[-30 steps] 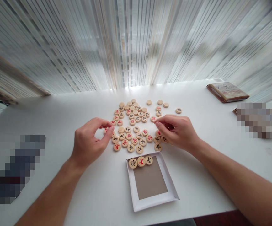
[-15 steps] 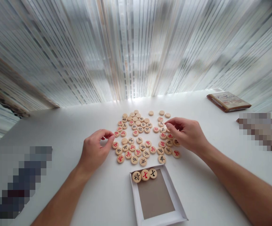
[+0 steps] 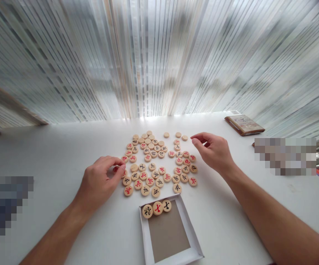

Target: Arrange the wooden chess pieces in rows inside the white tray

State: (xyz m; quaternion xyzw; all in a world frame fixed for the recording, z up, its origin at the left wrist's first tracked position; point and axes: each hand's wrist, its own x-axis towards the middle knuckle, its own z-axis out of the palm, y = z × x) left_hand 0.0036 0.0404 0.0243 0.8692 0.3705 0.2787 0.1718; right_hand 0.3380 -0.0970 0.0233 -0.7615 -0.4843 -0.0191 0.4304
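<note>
Wooden Chinese chess pieces (image 3: pixel 153 154) with red or black characters lie spread on a white table, some blank side up. My left hand (image 3: pixel 101 178) is at the left edge of the spread, index finger and thumb curled around a red-marked piece (image 3: pixel 116 169); its grip is partly hidden. My right hand (image 3: pixel 214 151) hovers right of the spread, fingers loosely bent, with a small gap between thumb and index and no piece seen there. Nearest its fingertips is a blank-side-up piece (image 3: pixel 184 138). Below the spread, a shallow white box tray (image 3: pixel 194 241) holds three pieces (image 3: pixel 157 208) along its far edge.
A brown-edged flat box (image 3: pixel 244 125) lies at the back right. Blurred-out items rest at the right (image 3: pixel 284 154) and left (image 3: pixel 6 217). Striped, sheer curtains (image 3: pixel 137 59) hang behind the table's far edge.
My right hand has drawn away from the pieces, uncovering several at the right of the spread. A red-marked piece now shows between my left fingers. The view has shifted right.
</note>
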